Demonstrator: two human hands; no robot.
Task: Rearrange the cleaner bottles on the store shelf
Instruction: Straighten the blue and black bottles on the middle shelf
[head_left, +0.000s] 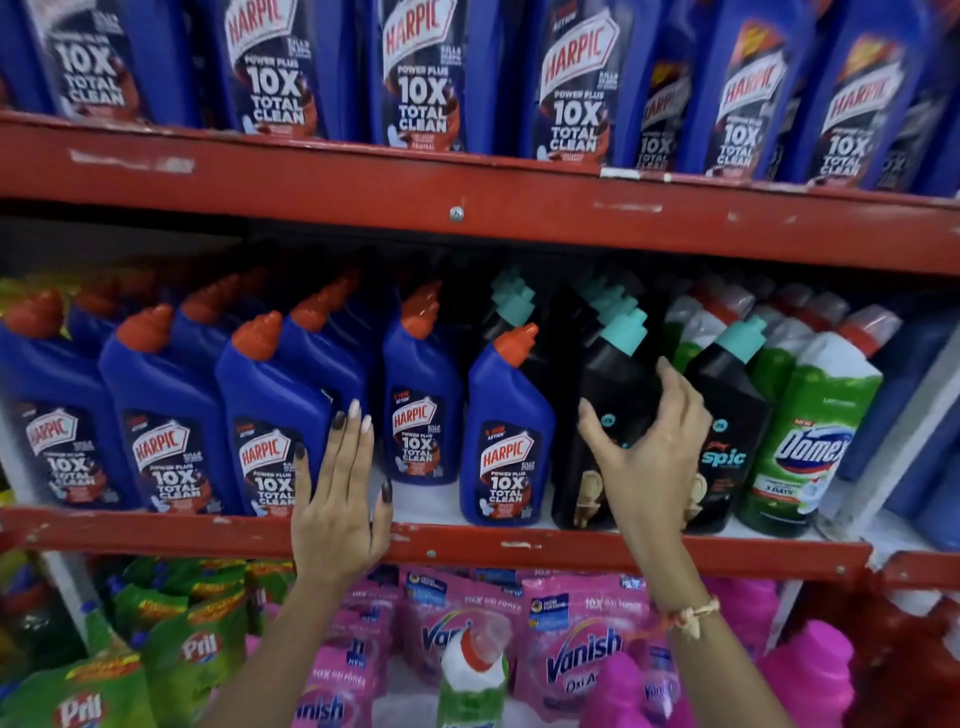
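We stood at the middle shelf (467, 545), part-way through the sorting as far as we could judge. The blue Harpic bottles (171, 447) at the left already stood in fair rows, caps leaning the same way. One blue bottle (506, 452) stood at the front edge with teal-capped black ones behind it, and we took it for a stray or a row not yet filled. Between it and the left rows another blue bottle (422, 415) sat set back, leaving bare white shelf in front of it. To the right came two black bottles, then the green Domex (810, 441).

Our left hand (337, 514) lay flat and open, fingers spread, against the side of the third front Harpic (270, 431), palm over the red lip; it gripped nothing, only steadied or pushed. Our right hand (649, 452) was open and curved over the face of the nearer black bottle (608, 415), thumb on the label and fingers reaching round its right shoulder. We could not tell whether it had closed on the bottle or was only touching; the bottle stood upright on the shelf.

Room was tight. The black bottle touched or nearly touched its neighbours on both sides, and the shelf above (467, 208) hung near the caps. The open gap lay at the front, left of the stray blue bottle. The front lip was low, so a tipped bottle could fall to the pink pouches (576, 654) below.
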